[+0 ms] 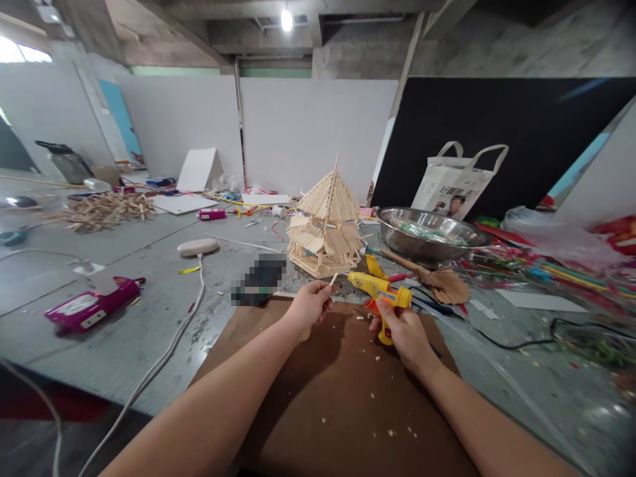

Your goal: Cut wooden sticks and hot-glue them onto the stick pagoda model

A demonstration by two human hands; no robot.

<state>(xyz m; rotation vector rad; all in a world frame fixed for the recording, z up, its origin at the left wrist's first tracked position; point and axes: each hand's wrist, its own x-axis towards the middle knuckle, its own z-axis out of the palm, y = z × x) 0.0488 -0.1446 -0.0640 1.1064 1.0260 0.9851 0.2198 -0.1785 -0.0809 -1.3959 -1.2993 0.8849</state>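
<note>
Between the thumb and fingers of my left hand is a short wooden stick, its tip pointing up. My right hand is wrapped round the handle of a yellow hot glue gun. The gun's nozzle points left, close to the stick; whether they touch I cannot tell. Just beyond both hands stands a tiered pagoda model made of wooden sticks, with a pointed roof. A brown board lies under my hands, scattered with small wood bits.
A steel bowl stands at the right, before a white tote bag. A pile of wooden sticks lies at the left. A pink power strip, a white cable and a dark blurred object also lie on the table.
</note>
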